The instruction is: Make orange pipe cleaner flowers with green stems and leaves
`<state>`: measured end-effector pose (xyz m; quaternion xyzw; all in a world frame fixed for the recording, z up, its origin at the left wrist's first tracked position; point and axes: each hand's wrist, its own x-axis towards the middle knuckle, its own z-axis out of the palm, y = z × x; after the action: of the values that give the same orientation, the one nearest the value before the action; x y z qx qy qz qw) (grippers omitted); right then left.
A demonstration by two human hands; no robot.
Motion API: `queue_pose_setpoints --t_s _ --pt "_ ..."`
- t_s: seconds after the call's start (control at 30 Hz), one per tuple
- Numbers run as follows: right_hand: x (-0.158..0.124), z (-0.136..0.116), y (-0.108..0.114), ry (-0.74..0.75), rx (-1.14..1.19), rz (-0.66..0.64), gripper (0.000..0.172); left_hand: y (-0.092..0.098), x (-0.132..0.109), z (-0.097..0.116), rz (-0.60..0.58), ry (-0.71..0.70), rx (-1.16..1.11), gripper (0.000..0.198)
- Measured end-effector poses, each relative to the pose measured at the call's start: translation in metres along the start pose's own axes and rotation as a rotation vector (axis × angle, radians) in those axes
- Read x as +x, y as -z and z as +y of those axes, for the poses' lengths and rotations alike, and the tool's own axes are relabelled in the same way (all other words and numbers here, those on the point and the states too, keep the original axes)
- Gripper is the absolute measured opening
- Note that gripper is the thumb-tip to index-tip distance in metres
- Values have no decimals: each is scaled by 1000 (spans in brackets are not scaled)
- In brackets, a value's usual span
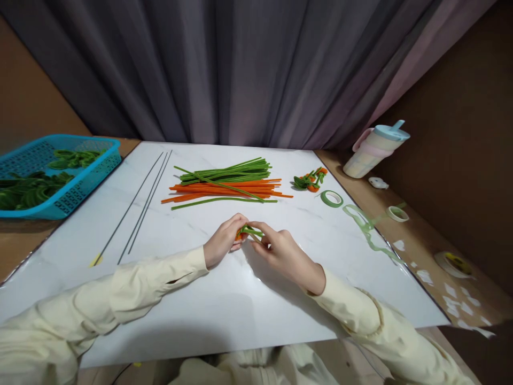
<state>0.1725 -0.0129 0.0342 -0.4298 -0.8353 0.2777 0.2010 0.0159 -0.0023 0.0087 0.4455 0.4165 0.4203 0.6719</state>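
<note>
My left hand [223, 241] and my right hand [280, 251] meet at the middle of the white board [200, 299]. Both pinch a small twisted piece of orange and green pipe cleaner [249, 232] between their fingertips. Beyond them lies a pile of long green and orange pipe cleaners [228, 184]. A finished little orange and green pipe-cleaner piece [310, 180] lies at the far right of the board.
A blue basket [86, 179] with green coiled pieces stands at the left. Thin dark wires [140, 206] lie on the board's left side. A green tape roll [331, 198], loose tape strip [366, 230], another roll [397, 214] and a lidded cup [374, 149] sit at the right.
</note>
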Motion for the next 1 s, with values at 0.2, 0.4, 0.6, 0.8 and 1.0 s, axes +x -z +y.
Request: queue_pose_setpoints --t_s 0.2,0.4,0.6,0.8,1.0 --pt "0 0 1 38 -24 17 41 1 -1 1 11 -12 52 22" --pt "-2 -3 5 8 21 -122 44 1 -1 1 37 14 97 25" --pt "-4 -12 11 -71 113 -201 41 2 -2 0 35 26 76 28" --pt "-3 -10 12 -79 180 -242 35 2 -3 1 24 24 108 34" --pt "-2 -4 4 -48 2 -190 38 3 -4 3 20 33 118 35"
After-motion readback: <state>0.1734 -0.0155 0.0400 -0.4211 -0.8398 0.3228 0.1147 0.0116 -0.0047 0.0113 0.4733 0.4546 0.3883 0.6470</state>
